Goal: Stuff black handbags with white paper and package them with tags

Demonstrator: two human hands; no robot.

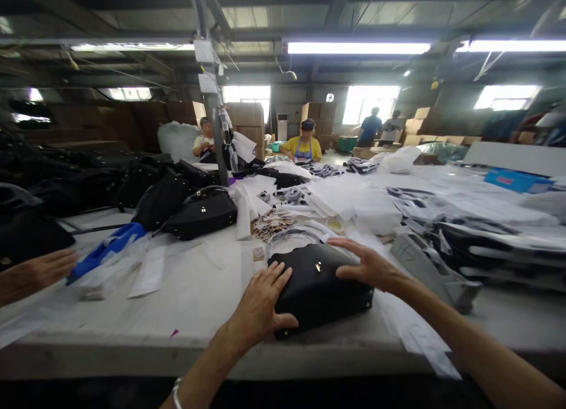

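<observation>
In the head view, the black handbag [325, 297] sits on the table [203, 285] near its front edge, the left hand [263, 297] spread against its side, the right hand [367, 266], fingers wide, by its top. With neither gripping, an uneven push could tip it.

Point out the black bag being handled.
In the head view, the black bag sits on the table, just right of centre near the front edge, between the left hand and right hand.
</observation>
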